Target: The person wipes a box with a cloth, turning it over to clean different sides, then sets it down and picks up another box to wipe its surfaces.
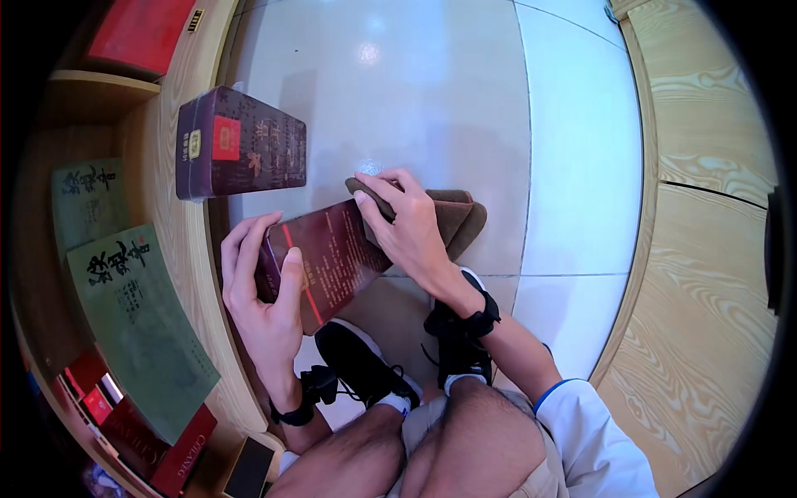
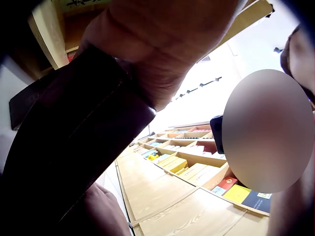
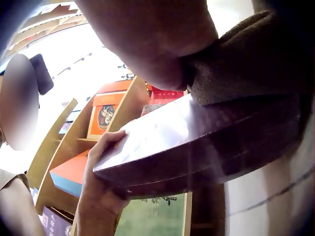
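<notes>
A dark maroon box [image 1: 336, 249] with a red stripe and gold print is tilted above the floor, in front of the person's shoes. The left hand [image 1: 267, 290] grips its near left end, thumb on the printed face and fingers around the far side. At its other end the right hand [image 1: 411, 228] pinches a folded brown cloth [image 1: 461, 220] against the box. In the right wrist view the box's glossy face [image 3: 157, 130] catches light, and the cloth [image 3: 246, 64] lies over its edge. The left wrist view is mostly dark, with the left hand [image 2: 157, 34] close to the lens.
A second, shrink-wrapped maroon box [image 1: 266, 145] stands on the floor at the left, by the wooden shelf. On that shelf are green packages [image 1: 141, 307] and red boxes [image 1: 187, 452]. Wooden cabinet doors [image 1: 697, 274] line the right side. Black shoes [image 1: 357, 357] are just below the held box.
</notes>
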The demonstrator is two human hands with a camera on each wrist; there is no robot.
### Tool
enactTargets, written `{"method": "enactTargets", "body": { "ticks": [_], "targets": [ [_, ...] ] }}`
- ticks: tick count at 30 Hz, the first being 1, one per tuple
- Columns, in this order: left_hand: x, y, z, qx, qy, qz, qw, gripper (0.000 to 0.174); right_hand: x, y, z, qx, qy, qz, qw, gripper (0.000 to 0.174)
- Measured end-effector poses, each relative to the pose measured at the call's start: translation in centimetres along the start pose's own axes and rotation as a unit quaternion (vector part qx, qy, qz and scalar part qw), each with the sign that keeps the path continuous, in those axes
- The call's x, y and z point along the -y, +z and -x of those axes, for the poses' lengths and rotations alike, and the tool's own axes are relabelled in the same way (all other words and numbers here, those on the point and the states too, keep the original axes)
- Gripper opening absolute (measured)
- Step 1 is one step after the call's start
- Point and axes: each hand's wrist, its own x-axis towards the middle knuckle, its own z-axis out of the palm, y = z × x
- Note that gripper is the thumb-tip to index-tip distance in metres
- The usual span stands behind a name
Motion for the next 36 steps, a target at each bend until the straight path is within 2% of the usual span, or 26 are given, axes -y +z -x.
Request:
{"method": "enactTargets", "body": {
  "ticks": [11,31,36],
  "targets": [
    [-0.1,0.1,0.0,0.002,-0.005,-0.001,1.0,0.037,1.8,-0.8,0.4,0.046,0.037,-0.005,0.998,0.026],
    [0.1,0.1,0.1,-0.008,-0.006,0.003,1.0,0.036,1.2,-2.2,2.2,0.121,-0.033,-0.004,0.992,0.033],
    [0.1,0.2,0.1,-0.018,0.007,-0.008,1.0,0.037,1.0,-2.5,2.4,0.129,-0.045,-0.013,0.99,0.03]
  ]
}}
